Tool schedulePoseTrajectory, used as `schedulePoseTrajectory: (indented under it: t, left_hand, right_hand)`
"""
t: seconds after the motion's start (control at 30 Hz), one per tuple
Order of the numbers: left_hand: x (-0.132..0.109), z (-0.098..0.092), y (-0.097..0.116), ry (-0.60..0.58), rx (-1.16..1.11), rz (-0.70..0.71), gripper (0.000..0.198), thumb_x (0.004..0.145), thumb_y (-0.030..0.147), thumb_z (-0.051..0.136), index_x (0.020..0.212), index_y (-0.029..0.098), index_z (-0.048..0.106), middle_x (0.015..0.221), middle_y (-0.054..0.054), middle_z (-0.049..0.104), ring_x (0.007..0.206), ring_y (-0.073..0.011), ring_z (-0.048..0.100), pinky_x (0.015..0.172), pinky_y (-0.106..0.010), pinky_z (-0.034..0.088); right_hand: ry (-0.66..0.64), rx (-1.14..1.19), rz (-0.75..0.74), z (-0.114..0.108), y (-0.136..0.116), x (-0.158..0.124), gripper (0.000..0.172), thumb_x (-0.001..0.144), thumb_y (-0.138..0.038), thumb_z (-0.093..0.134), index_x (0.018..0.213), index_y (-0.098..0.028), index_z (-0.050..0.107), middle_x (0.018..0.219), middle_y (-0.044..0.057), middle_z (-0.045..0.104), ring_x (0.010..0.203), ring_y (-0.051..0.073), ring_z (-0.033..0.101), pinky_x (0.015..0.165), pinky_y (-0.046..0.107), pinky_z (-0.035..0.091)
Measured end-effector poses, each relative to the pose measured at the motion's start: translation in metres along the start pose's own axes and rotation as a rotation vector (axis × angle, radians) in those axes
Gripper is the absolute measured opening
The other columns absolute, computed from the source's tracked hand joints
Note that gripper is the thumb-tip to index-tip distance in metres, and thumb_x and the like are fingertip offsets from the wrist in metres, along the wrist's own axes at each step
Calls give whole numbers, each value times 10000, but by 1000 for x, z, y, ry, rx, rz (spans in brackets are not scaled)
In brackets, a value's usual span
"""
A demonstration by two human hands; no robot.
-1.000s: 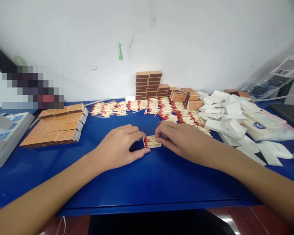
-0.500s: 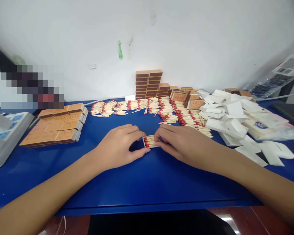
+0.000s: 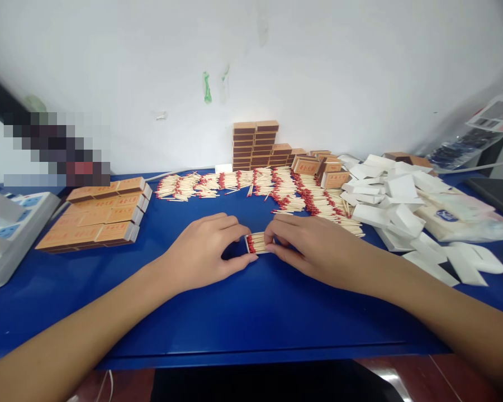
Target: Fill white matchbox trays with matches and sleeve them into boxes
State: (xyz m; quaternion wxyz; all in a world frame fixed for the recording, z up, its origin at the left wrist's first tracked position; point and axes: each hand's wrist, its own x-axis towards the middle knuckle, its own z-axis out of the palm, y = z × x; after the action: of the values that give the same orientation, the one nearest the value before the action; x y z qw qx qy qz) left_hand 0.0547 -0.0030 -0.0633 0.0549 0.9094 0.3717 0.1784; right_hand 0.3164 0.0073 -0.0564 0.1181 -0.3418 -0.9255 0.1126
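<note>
A small white matchbox tray [image 3: 247,244] lies on the blue table between my hands, filled with red-headed matches [image 3: 258,242]. At its left end, my left hand [image 3: 212,248] grips the tray between thumb and fingers. My right hand [image 3: 304,245] closes round the other end, its fingertips at the matches and tray; that end is hidden beneath it. Just beyond the hands, rows of loose matches [image 3: 287,192] spread across the table.
Brown matchboxes are stacked [image 3: 255,146] against the wall. More matchboxes [image 3: 96,215] lie in rows at left, near a power strip [image 3: 20,234]. White empty trays [image 3: 396,195] heap up at right beside a wipes pack [image 3: 452,215]. The blue table's [image 3: 251,312] front edge runs close to me.
Both hands stay in nearly the same place on the tray. The whole view has shifted very slightly.
</note>
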Motion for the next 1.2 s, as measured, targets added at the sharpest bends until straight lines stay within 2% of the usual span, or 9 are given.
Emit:
schedulePoseTrajectory:
  t: [0.3,0.5,0.6,0.73,0.87,1.03,1.1,1.2]
  left_hand:
    - [1,0,0,-10,-18,8,288,1010,395,759,1184,164,760,974,-52,741,917,-234,700,811,-363,540]
    - [1,0,0,3,-21,58,310,1012,401,763,1179,140,767,952,-51,733,890,-227,691,786,-352,533]
    - [1,-1,1,4,-23,59,311,1012,399,763,1187,142,767,953,-50,735,885,-225,691,780,-348,533]
    - [1,-1,1,4,-34,46,311,1012,385,764,1219,152,762,969,-49,741,899,-223,698,799,-346,543]
    - [0,-3,1,4,-33,34,307,1014,391,762,1216,160,761,973,-50,741,896,-221,695,797,-348,543]
    - [-1,-9,1,-9,-28,20,324,1012,405,762,1218,155,763,957,-48,731,875,-218,684,770,-350,531]
    - [-1,-12,2,-20,-15,3,320,1008,412,767,1211,165,768,904,-36,710,838,-214,668,738,-343,514]
    - [-2,-16,3,-38,-7,-20,314,1003,421,772,1201,178,773,834,-19,675,771,-201,632,680,-325,477]
  right_hand:
    - [39,13,10,-2,0,0,85,1059,-204,556,1000,-229,611,970,33,713,729,178,620,651,321,383]
    - [58,53,45,-2,-5,3,130,1090,-348,608,1048,-231,645,882,15,693,713,181,628,650,310,382]
    - [47,38,55,-3,-3,3,124,1081,-338,614,1024,-233,646,869,12,695,702,178,623,643,308,375]
    - [121,2,109,-15,14,2,138,1054,-364,613,1019,-242,666,833,16,698,696,188,623,638,312,379]
    - [189,-101,179,-31,41,1,228,1049,-410,547,936,-242,652,792,41,693,724,215,628,638,329,379]
    - [168,-241,338,-43,64,1,260,1017,-441,535,880,-251,646,786,58,711,718,240,638,615,346,358]
    - [160,-296,432,-50,72,0,238,999,-436,541,932,-254,680,828,69,745,715,252,651,610,358,358]
    - [212,-415,579,-61,89,-5,281,984,-476,555,1020,-238,701,1000,127,788,807,307,691,622,392,373]
